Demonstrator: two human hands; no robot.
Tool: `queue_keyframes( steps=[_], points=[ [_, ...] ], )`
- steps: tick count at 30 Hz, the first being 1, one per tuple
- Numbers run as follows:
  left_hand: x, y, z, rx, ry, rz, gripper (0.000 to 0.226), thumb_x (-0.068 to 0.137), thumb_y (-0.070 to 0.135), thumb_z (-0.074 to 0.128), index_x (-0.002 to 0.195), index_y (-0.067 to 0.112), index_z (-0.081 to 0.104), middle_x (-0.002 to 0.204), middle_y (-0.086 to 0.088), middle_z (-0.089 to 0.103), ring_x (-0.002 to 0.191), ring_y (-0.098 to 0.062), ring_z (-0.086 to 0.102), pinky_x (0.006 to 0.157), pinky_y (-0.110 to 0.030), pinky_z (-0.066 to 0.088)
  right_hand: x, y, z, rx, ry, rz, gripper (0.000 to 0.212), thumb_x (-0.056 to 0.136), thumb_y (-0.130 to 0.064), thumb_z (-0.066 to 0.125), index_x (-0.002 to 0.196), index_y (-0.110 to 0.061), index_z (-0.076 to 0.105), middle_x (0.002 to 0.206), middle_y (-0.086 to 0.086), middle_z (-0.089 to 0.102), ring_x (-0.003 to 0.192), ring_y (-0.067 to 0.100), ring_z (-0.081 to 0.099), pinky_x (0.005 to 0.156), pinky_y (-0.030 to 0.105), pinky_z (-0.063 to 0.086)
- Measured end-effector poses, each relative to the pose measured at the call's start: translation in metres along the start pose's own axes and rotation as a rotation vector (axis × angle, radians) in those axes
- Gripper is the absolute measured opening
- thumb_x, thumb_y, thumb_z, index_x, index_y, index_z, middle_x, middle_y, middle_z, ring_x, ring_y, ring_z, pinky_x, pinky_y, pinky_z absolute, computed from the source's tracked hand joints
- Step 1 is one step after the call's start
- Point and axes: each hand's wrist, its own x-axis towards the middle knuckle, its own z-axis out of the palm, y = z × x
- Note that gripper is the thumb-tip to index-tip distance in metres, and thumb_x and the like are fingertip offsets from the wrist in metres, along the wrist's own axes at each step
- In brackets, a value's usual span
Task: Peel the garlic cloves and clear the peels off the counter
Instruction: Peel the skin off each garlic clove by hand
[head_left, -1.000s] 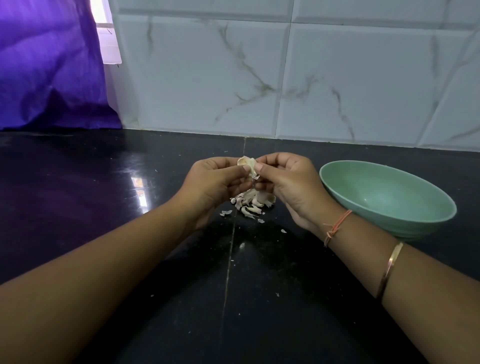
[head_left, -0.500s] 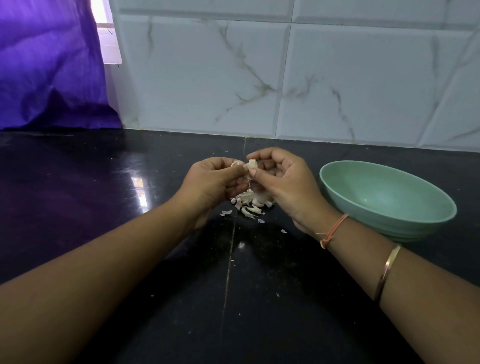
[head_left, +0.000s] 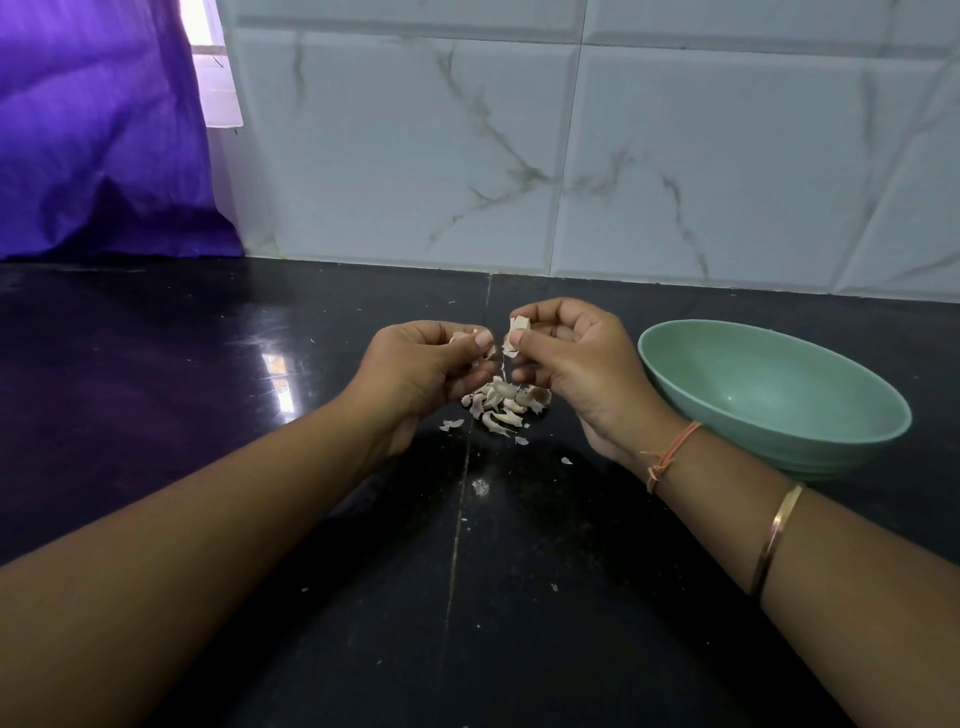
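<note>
My right hand (head_left: 576, 358) pinched a garlic clove (head_left: 518, 328) between thumb and curled fingers. My left hand (head_left: 426, 364) pinched a scrap of peel (head_left: 460, 336) just beside it. Both hovered above the pile of peels (head_left: 501, 402) on the table (head_left: 208, 415), toward its back edge, left of the green bowl (head_left: 810, 452).

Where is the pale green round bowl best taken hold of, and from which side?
Probably the rim nearest the right hand, from above, thumb inside: the pale green round bowl stands upright and empty, and its sloped wall offers no grip.
</note>
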Motion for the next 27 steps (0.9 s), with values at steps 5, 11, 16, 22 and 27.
queue_keyframes(
  steps=[5, 11, 16, 22, 27],
  points=[
    [0.0016, -0.0007, 0.0011, -0.013, -0.024, -0.004, 0.011, 0.088, -0.003, 0.053, 0.086, 0.0, 0.063, 0.074, -0.009, 0.063, 0.06, -0.01, 0.063, 0.064, -0.018, 0.055, -0.0008, -0.0011, 0.0003, 0.053, -0.009, 0.018, 0.014, 0.086, 0.006, 0.058, 0.085, -0.008, 0.059, 0.069, 0.006, 0.061, 0.057, 0.012, 0.057, 0.056, 0.021, 0.052],
    [0.0006, -0.0022, 0.0009, -0.031, -0.05, 0.002, 0.017, 0.088, -0.01, 0.049, 0.091, 0.0, 0.062, 0.085, -0.012, 0.064, 0.065, -0.01, 0.064, 0.066, -0.017, 0.056, -0.0016, -0.0017, -0.0002, 0.053, -0.015, 0.016, 0.013, 0.085, 0.006, 0.059, 0.086, -0.007, 0.06, 0.069, 0.005, 0.062, 0.06, 0.013, 0.058, 0.06, 0.022, 0.053],
    [-0.0012, -0.0008, 0.0008, -0.022, -0.05, 0.011, 0.015, 0.084, -0.012, 0.054, 0.089, 0.001, 0.06, 0.081, -0.012, 0.064, 0.065, -0.012, 0.065, 0.065, -0.019, 0.056, -0.0008, -0.0009, -0.0006, 0.049, -0.011, 0.012, 0.014, 0.084, 0.006, 0.06, 0.087, -0.008, 0.06, 0.069, 0.003, 0.063, 0.059, 0.012, 0.059, 0.059, 0.021, 0.054],
    [-0.0015, -0.0012, -0.0019, 0.113, -0.007, 0.062, 0.01, 0.075, -0.002, 0.069, 0.076, 0.003, 0.06, 0.068, -0.009, 0.063, 0.059, -0.012, 0.063, 0.059, -0.018, 0.056, -0.0008, -0.0011, -0.0004, 0.05, -0.009, 0.021, 0.015, 0.083, 0.006, 0.062, 0.087, -0.009, 0.061, 0.072, 0.003, 0.064, 0.059, 0.011, 0.059, 0.061, 0.023, 0.054],
    [0.0037, -0.006, -0.005, 0.301, 0.041, 0.113, 0.01, 0.081, 0.013, 0.068, 0.074, 0.009, 0.062, 0.062, -0.006, 0.058, 0.05, -0.009, 0.051, 0.05, -0.018, 0.049, -0.0016, -0.0016, -0.0004, 0.038, -0.024, 0.028, 0.012, 0.083, 0.004, 0.063, 0.086, -0.007, 0.062, 0.071, 0.006, 0.064, 0.06, 0.012, 0.061, 0.061, 0.022, 0.055]
  ],
)
